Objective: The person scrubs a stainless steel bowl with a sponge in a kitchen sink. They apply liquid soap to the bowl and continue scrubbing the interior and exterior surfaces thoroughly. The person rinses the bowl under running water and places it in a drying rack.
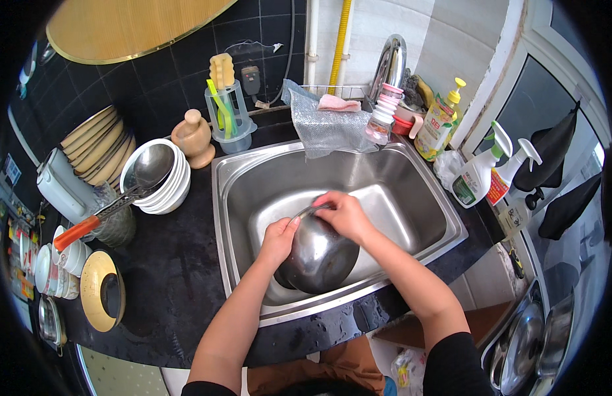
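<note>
Over the steel sink I hold a round steel bowl, tipped on its side with its shiny outer face toward me. My left hand grips its rim on the left, thumb pointing up along the edge. At the top of the rim, my right hand is closed with bent fingers. A small pink patch shows at those fingertips; I cannot make out whether it is a cloth or sponge. Part of a dark round shape is hidden beneath the bowl.
A chrome faucet with a pink-and-white extension stands behind the sink. Left are stacked white bowls with a ladle, a wooden mortar and a yellow bowl. Spray bottles and a soap bottle stand right.
</note>
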A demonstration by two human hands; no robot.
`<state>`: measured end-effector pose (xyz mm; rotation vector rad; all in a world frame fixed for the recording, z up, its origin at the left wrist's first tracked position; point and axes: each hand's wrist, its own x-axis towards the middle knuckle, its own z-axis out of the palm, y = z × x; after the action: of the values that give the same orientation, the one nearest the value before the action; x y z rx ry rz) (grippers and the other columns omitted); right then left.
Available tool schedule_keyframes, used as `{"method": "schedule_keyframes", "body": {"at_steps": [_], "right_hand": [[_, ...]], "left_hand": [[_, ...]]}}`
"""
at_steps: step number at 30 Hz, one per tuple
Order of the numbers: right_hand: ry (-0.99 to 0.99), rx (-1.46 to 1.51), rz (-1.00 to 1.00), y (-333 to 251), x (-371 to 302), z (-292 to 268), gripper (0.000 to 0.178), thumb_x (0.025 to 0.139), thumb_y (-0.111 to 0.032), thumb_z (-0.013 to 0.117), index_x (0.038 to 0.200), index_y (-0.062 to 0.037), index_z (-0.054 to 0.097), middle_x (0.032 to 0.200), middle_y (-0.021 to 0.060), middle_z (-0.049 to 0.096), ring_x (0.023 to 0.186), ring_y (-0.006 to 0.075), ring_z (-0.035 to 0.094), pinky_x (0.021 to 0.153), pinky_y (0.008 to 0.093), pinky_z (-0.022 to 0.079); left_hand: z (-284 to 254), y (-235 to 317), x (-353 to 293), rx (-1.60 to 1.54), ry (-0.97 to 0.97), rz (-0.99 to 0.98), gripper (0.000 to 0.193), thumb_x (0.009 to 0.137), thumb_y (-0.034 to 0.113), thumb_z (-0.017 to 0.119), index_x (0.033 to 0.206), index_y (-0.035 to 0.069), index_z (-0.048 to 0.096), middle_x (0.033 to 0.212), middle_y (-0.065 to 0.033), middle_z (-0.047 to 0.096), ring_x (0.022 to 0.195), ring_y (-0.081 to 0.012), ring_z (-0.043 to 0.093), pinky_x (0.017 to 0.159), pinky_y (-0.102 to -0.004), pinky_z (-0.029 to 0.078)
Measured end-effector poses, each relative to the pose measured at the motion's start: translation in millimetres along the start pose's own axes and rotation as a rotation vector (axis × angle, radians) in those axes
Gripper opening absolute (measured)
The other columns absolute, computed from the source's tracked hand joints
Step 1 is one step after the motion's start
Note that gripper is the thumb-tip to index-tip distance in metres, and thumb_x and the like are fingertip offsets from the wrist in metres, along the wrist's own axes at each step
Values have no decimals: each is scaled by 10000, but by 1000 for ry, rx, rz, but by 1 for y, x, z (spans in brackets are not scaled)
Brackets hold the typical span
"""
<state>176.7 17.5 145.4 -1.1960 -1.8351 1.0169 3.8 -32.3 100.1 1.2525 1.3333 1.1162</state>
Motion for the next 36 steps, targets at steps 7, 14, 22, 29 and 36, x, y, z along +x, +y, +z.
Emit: {"method": "schedule_keyframes", "body": {"at_steps": [7, 14, 22, 29, 36], "right_hand": [[156, -394, -61, 14, 10, -2, 135, 712, -55, 627, 844, -26, 626, 808, 184, 628, 759, 351, 607, 707, 387, 491], [-21, -277, -350, -13, 11, 23, 118, 690, -36, 629, 805, -18, 611, 805, 183, 615, 785, 353, 595, 708, 395, 475], [89, -402, -251, 9, 22, 15, 118, 702, -24, 628, 818, -4, 613, 802, 166, 628, 744, 322, 613, 682, 367, 488], [129, -360, -123, 10, 24, 13, 75, 685, -10, 597, 759, -15, 589, 802, 181, 619, 788, 355, 598, 705, 414, 478], [9, -327, -364, -9, 13, 21, 86, 671, -12, 601, 756, -6, 589, 808, 180, 618, 787, 353, 595, 705, 401, 478]], "left_hand": [[2, 1, 0, 40, 37, 29, 344, 929, 283, 484, 714, 24, 554, 581, 54, 446, 541, -51, 384, 500, -238, 341], [-5, 3, 1, 86, 52, -2, 365, 932, 295, 473, 713, 12, 548, 578, 38, 445, 540, -69, 381, 508, -253, 350], [-1, 4, -1, 88, 40, -38, 379, 936, 312, 463, 755, -4, 565, 612, 25, 474, 575, -79, 406, 549, -262, 377], [1, 2, -1, 109, 40, -1, 381, 937, 316, 458, 778, -12, 569, 623, 19, 481, 591, -79, 414, 567, -262, 386], [-2, 0, -3, 137, 46, -4, 368, 936, 304, 458, 740, 5, 543, 605, 9, 463, 579, -91, 407, 564, -272, 384]]}}
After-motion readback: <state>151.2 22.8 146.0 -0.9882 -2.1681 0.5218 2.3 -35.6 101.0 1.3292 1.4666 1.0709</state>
